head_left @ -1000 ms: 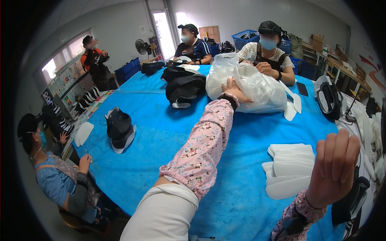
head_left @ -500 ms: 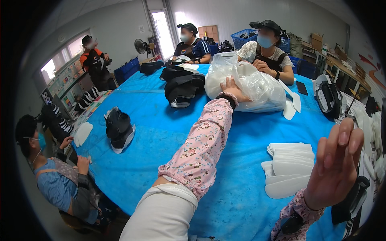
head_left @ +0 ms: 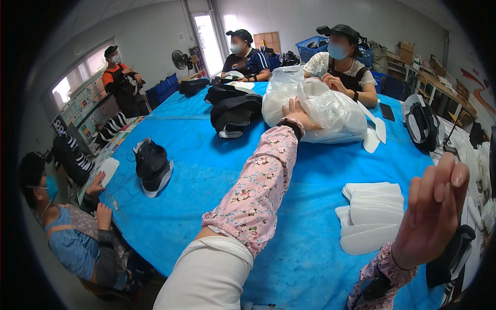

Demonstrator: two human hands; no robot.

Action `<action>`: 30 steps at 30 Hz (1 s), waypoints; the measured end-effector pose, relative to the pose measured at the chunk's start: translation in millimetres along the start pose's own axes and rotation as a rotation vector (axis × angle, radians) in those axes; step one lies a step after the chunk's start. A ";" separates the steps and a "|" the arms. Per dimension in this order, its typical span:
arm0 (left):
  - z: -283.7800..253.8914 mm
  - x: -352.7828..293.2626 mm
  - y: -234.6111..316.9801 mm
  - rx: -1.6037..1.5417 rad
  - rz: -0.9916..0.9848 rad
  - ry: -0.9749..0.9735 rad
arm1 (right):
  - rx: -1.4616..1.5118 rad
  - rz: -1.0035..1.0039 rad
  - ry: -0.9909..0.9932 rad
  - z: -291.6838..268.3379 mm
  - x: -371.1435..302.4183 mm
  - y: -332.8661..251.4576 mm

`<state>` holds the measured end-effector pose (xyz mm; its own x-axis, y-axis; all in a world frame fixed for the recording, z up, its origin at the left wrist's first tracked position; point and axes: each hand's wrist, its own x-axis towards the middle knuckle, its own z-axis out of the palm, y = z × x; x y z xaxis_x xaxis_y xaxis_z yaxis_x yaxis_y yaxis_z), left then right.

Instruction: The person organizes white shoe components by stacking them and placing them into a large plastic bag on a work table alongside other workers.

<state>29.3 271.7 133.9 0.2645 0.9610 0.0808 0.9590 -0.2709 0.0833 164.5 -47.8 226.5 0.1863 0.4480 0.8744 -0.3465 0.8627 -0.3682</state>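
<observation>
Resting on the bag's [head_left: 338, 116] near side, the left hand [head_left: 301, 113] is the closer one, its grip spread wide. The bag sits at one o'clock on the desk [head_left: 310, 178], long axis roughly ten to four. From the right hand [head_left: 433, 209], loosely curled around nothing visible, it lies toward ten.

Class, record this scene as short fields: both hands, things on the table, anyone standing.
Left hand: resting on the white plastic bag
Right hand: raised, right of the stacked white pieces, nothing visible in it
Surface: blue table cover
Lone black cap: on the cover's left part
Phone: right of the bag
Standing person: back left, orange sleeve
</observation>
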 end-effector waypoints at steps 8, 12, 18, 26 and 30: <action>3.2 2.1 -4.7 0.024 -0.040 0.021 | 0.073 0.053 -0.080 3.4 0.4 -3.5; 1.2 2.5 -2.5 0.021 -0.030 0.006 | 0.086 0.052 -0.077 1.5 0.2 -4.5; 1.6 2.6 -3.3 -0.011 -0.019 0.028 | 0.098 0.042 0.007 6.4 -2.2 -4.1; 1.4 4.4 0.5 0.020 -0.034 -0.011 | 0.116 -0.023 -0.019 -5.6 -1.4 -5.0; -0.1 2.6 2.0 0.027 -0.034 -0.012 | 0.106 -0.059 0.015 -7.3 -1.2 -3.3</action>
<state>31.9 273.7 134.3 0.2327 0.9703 0.0663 0.9698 -0.2366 0.0587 172.1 -49.5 224.4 0.2227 0.4016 0.8883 -0.4294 0.8585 -0.2805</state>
